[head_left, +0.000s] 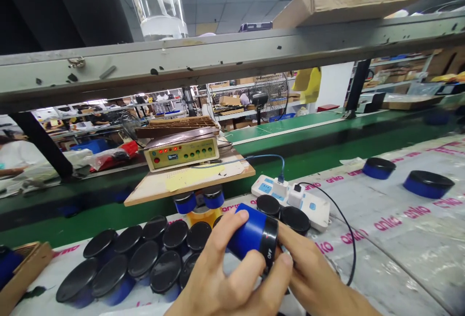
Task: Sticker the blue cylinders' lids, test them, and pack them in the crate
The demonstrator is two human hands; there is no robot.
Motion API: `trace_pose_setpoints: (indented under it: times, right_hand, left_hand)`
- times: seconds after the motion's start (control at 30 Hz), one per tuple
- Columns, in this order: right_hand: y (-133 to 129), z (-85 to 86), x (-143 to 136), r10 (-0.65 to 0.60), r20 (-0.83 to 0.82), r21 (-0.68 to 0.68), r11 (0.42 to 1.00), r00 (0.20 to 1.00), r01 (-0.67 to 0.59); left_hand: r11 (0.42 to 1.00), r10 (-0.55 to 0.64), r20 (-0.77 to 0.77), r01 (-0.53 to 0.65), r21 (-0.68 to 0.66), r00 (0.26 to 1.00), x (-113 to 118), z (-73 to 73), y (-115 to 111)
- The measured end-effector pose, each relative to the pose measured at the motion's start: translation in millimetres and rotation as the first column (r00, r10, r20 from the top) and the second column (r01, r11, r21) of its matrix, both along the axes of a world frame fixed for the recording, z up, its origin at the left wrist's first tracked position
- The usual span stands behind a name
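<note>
Blue-bodied cylinder (pixel 250 233) with a black end band (pixel 271 242) marked OFF is sitting tilted in the hands, above the surface (pixel 395 253) and near the power strip (pixel 309 206). Rows of black-topped units (pixel 166 271) are standing to its left. Handling, as judged: the left hand should be bearing the weight and stopping the body from turning, with the right working only at the band end, pressing lightly and squarely; a slip could be sending the piece onto the standing units. Left hand (pixel 228 277): fingers are curling around the cylinder, holding it, thumb resting on the blue wall. Right hand (pixel 312 263): fingers are gathering behind the band, apparently touching it; tips hiding, so spread and any small item held: cannot tell.
</note>
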State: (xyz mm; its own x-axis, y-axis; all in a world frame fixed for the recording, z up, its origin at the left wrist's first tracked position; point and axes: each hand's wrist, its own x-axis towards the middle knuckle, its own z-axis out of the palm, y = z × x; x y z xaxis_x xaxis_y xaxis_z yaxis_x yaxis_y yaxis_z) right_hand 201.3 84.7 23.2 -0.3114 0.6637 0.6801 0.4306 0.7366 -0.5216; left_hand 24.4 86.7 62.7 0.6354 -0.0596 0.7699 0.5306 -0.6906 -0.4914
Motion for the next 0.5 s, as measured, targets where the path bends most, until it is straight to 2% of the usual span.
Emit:
trace_pose_setpoints:
  times: [0.07, 0.13, 0.3, 0.37, 0.43, 0.5]
  right_hand:
    - [0, -1.4, 0, 0.0, 0.03, 0.066, 0.998, 1.0, -0.002]
    - [1, -2.0, 2, 0.003, 0.069, 0.111, 0.994, 0.998, -0.011]
    - [2, -0.3, 9, -0.032, 0.127, 0.194, 0.981, 0.991, 0.007]
    - [2, 1.5, 9, -0.026, 0.158, 0.217, 0.976, 0.987, -0.009]
    - [-1, 4.4, 8, -0.039, 0.23, 0.252, 0.968, 0.972, -0.021]
    - [-6, 9.2, 11, -0.137, 0.292, 0.341, 0.94, 0.946, 0.03]
  left_hand:
    - [1.0, -0.007, -0.031, 0.008, 0.028, 0.999, 0, 2.8, 0]
    - [0.999, -0.049, -0.028, 0.049, 0.002, 0.998, -1, 3.4, 3]
    - [0.966, -0.107, 0.146, 0.138, -0.22, 0.983, -10, 0.3, 6]
    - [0.922, -0.05, 0.154, 0.105, -0.372, 0.987, -13, -1.0, 6]
    - [0.835, 0.012, 0.064, 0.026, -0.549, 0.998, -16, -1.6, 7]
    - [0.754, 0.08, 0.003, -0.059, -0.655, 0.997, -18, -1.4, 11]
